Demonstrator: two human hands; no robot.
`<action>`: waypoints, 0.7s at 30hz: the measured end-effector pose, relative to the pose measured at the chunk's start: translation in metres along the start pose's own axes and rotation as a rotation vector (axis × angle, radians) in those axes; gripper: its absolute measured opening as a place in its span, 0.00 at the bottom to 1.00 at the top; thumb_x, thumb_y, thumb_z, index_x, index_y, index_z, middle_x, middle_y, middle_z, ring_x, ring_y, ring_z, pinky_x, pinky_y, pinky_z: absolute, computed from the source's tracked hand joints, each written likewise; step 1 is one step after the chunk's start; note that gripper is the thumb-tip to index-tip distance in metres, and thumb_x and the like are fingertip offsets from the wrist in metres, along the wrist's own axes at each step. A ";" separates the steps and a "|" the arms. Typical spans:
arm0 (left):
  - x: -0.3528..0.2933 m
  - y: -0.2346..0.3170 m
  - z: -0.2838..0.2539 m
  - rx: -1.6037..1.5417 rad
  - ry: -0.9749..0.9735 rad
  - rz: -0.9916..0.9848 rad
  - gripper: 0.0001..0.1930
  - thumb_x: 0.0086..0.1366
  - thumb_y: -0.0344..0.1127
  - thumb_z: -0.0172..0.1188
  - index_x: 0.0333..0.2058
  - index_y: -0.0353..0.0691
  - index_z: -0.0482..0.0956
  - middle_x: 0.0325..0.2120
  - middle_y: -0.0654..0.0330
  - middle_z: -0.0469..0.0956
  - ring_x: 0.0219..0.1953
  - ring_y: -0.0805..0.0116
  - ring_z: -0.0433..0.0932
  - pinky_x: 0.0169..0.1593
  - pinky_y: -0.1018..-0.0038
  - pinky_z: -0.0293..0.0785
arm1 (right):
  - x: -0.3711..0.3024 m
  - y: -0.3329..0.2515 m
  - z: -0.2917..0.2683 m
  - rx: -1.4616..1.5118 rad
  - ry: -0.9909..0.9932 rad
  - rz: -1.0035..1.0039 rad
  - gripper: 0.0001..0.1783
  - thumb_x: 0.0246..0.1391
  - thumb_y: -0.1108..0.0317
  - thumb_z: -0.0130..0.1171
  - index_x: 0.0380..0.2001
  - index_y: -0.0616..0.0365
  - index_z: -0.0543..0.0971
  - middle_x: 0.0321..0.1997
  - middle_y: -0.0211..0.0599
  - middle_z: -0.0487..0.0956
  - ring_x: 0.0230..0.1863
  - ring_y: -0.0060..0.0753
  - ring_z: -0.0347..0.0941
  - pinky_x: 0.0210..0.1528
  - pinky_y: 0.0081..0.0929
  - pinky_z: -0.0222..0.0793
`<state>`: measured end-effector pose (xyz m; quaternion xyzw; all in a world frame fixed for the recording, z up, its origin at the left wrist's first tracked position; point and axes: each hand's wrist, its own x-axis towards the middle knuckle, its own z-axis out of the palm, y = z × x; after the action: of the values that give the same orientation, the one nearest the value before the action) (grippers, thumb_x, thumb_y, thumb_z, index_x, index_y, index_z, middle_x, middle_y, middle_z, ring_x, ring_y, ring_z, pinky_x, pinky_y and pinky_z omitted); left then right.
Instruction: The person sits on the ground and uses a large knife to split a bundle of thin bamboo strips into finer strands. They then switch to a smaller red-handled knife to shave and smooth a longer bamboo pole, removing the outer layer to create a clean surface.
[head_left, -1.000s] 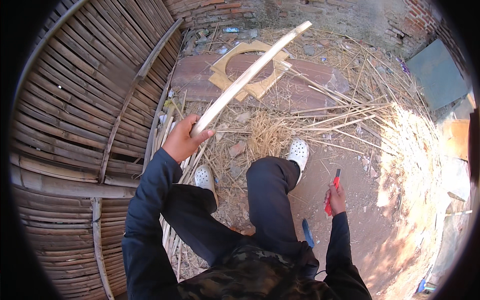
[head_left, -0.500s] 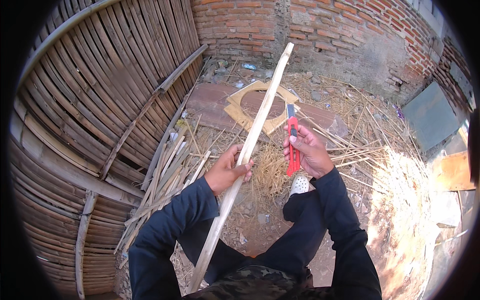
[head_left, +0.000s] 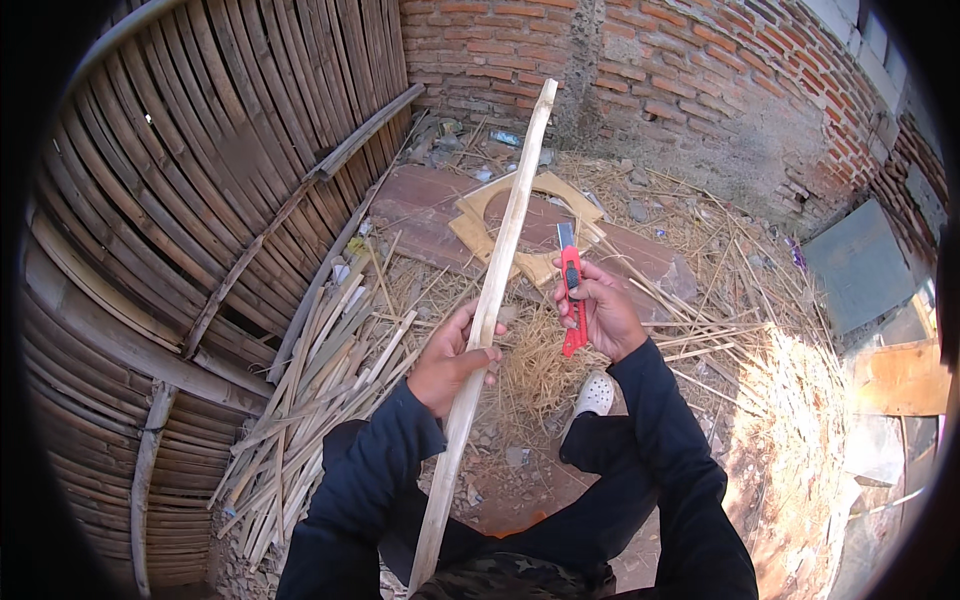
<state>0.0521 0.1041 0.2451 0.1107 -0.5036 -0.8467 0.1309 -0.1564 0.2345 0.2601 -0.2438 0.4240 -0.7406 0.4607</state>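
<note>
A long pale strip of split bamboo or wood [head_left: 507, 235] runs steeply up the middle, from my lap toward the brick wall. My left hand [head_left: 452, 362] is closed around it below its middle, thumb across the front. In my right hand [head_left: 607, 312] is a red utility knife [head_left: 574, 300], its blade out and pointing away from me. The thumb lies near the dark slider. Between blade and strip there is a gap; they do not touch. Beyond the hands, a square yellowish wooden frame with a round hole [head_left: 470, 232] lies partly hidden behind the strip.
Split strips [head_left: 310, 400] lie heaped at the left beside a slatted bamboo wall [head_left: 220, 180]. A brown board [head_left: 410, 205] is under the frame. Shavings [head_left: 540, 365] cover the ground near my shoe [head_left: 595, 393]. A brick wall [head_left: 690, 90] closes the back; grey and orange panels stand right.
The strip has swung slightly more upright, its far end shifting left. My right hand with the knife has moved a little left and nearer me. Both grips stay the same.
</note>
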 end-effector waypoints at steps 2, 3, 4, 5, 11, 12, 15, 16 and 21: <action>0.003 -0.001 0.002 0.039 0.010 -0.020 0.38 0.56 0.18 0.52 0.65 0.38 0.49 0.48 0.55 0.68 0.35 0.74 0.73 0.33 0.77 0.75 | 0.011 0.010 -0.007 0.037 0.047 0.016 0.21 0.54 0.75 0.46 0.52 0.65 0.69 0.25 0.31 0.71 0.24 0.22 0.68 0.25 0.20 0.65; 0.002 -0.003 0.002 0.055 0.011 -0.042 0.39 0.55 0.17 0.52 0.66 0.38 0.49 0.49 0.55 0.67 0.36 0.73 0.73 0.33 0.77 0.76 | 0.014 0.016 -0.013 0.066 0.064 0.056 0.19 0.55 0.74 0.47 0.51 0.64 0.69 0.24 0.29 0.70 0.24 0.21 0.66 0.25 0.19 0.64; 0.003 -0.008 -0.001 0.004 0.001 -0.056 0.40 0.54 0.17 0.51 0.66 0.40 0.49 0.49 0.56 0.68 0.36 0.73 0.73 0.33 0.77 0.75 | 0.016 0.022 -0.018 0.094 0.083 0.094 0.18 0.56 0.72 0.48 0.50 0.64 0.70 0.23 0.28 0.68 0.23 0.21 0.65 0.24 0.19 0.63; 0.006 -0.013 -0.005 -0.048 -0.009 -0.071 0.40 0.52 0.17 0.49 0.66 0.41 0.49 0.48 0.57 0.68 0.37 0.74 0.72 0.33 0.77 0.74 | 0.020 0.028 -0.021 0.032 0.112 0.116 0.16 0.60 0.61 0.51 0.46 0.62 0.72 0.20 0.22 0.63 0.20 0.17 0.60 0.22 0.17 0.59; 0.009 -0.032 -0.009 -0.263 -0.059 -0.129 0.45 0.45 0.30 0.54 0.66 0.37 0.49 0.48 0.52 0.69 0.38 0.65 0.74 0.34 0.72 0.76 | 0.039 0.044 -0.008 -0.056 0.218 0.139 0.16 0.54 0.57 0.64 0.34 0.59 0.75 0.16 0.18 0.62 0.15 0.13 0.57 0.16 0.15 0.54; 0.011 -0.030 -0.008 -0.292 -0.077 -0.130 0.44 0.47 0.33 0.54 0.65 0.37 0.50 0.49 0.51 0.69 0.38 0.65 0.74 0.34 0.72 0.76 | 0.042 0.045 -0.009 -0.069 0.256 0.143 0.15 0.53 0.59 0.65 0.33 0.58 0.74 0.16 0.18 0.62 0.15 0.13 0.58 0.15 0.15 0.54; 0.013 -0.027 -0.003 -0.314 -0.069 -0.167 0.41 0.51 0.40 0.51 0.65 0.36 0.51 0.49 0.49 0.70 0.38 0.64 0.74 0.34 0.71 0.77 | 0.048 0.046 -0.018 -0.004 0.247 0.148 0.14 0.52 0.61 0.66 0.29 0.54 0.71 0.16 0.18 0.63 0.15 0.13 0.58 0.15 0.16 0.55; 0.012 -0.027 -0.001 -0.308 -0.053 -0.185 0.40 0.53 0.41 0.49 0.65 0.35 0.51 0.49 0.49 0.70 0.39 0.64 0.74 0.34 0.71 0.77 | 0.049 0.047 -0.020 0.009 0.230 0.146 0.14 0.52 0.61 0.66 0.28 0.54 0.71 0.16 0.18 0.63 0.15 0.13 0.59 0.15 0.16 0.56; 0.016 -0.031 0.006 -0.274 0.026 -0.266 0.33 0.68 0.56 0.38 0.62 0.35 0.56 0.43 0.49 0.73 0.30 0.67 0.76 0.27 0.77 0.75 | 0.048 0.045 -0.024 0.012 0.254 0.093 0.12 0.53 0.65 0.64 0.28 0.53 0.70 0.16 0.18 0.63 0.15 0.13 0.59 0.16 0.16 0.57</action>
<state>0.0316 0.1178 0.2198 0.1684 -0.3627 -0.9158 0.0385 -0.1747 0.1920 0.2079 -0.1254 0.4853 -0.7458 0.4388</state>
